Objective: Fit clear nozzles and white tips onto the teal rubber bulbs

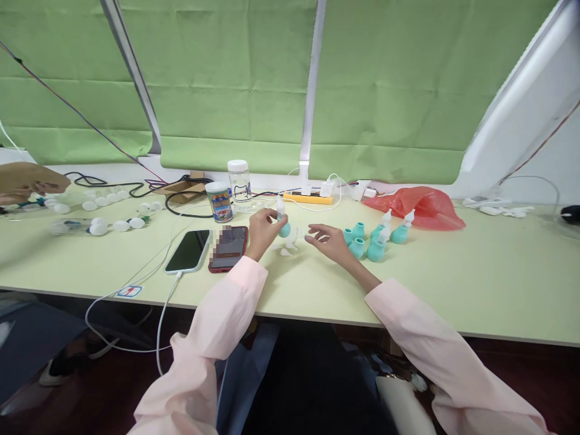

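My left hand [267,228] is closed around a small teal squeeze-bulb nasal aspirator [284,229], its white nozzle pointing up. Just to the right, my right hand [328,240] has a small translucent plastic piece [299,232] at its thumb and fingertips; its outline is faint. Below the bulb, several small white plastic tips [286,249] lie on the table. Beyond my right hand stand several teal bulbs; one open-necked bulb [357,248] has no nozzle, while another bulb [376,250] carries a white nozzle.
A red plastic bag [419,208] lies behind the bulbs. Two phones, one white-edged [188,251] and one red-cased [228,249], rest left of my arm. Behind them stand a printed can [220,202] and a clear jar [239,184]. At far left is another person's hand [27,182].
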{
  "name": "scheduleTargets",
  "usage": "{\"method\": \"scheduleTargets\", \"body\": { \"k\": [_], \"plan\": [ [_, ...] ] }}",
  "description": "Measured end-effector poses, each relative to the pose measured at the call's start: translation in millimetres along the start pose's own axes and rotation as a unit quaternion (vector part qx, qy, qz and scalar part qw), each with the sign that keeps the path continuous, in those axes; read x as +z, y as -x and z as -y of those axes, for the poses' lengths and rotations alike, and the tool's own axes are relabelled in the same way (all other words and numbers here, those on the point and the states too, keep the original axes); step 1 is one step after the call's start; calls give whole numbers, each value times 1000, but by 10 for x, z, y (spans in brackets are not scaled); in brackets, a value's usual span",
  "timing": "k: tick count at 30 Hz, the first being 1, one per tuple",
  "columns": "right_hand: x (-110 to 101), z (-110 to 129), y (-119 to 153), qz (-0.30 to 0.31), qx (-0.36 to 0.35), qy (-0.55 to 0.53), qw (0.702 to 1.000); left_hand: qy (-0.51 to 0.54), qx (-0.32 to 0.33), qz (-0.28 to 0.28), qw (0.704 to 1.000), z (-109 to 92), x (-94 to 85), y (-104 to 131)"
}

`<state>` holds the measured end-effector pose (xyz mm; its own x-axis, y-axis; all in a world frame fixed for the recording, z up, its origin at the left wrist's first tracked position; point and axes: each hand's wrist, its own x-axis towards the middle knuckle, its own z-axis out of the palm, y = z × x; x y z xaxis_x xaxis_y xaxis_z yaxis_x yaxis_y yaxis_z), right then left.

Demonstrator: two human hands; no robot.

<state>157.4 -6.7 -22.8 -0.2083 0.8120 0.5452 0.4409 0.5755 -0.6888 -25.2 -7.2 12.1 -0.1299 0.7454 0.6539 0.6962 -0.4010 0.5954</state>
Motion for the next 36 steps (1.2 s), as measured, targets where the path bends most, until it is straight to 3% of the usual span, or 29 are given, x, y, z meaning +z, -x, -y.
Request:
{"method": "scheduleTargets", "body": {
  "k": [2, 5, 11, 15, 21, 27, 36],
  "plan": [
    [10, -29, 3, 31, -18, 74, 997, -79, -21, -13, 997, 41, -40, -33],
    [28, -74, 2, 70, -29, 184, 980, -166, -37, 34, 985, 70, -46, -33],
    [-34, -179, -34, 64, -21, 307, 949, -201, -52, 97, 973, 89, 2, -9],
    [-39, -213, -26, 75, -25, 332, 940, -200, -55, 103, 973, 117, 8, -28],
    [59, -119, 54, 104, -89, 369, 919, -184, -30, 96, 978, 145, 37, -31],
    [182, -73, 57, 142, -104, 428, 886, -193, -20, 135, 972, 154, 81, -15],
    [305, -36, -46, 143, -117, 424, 887, -172, -30, 131, 976, 208, 123, -20]
  ]
}}
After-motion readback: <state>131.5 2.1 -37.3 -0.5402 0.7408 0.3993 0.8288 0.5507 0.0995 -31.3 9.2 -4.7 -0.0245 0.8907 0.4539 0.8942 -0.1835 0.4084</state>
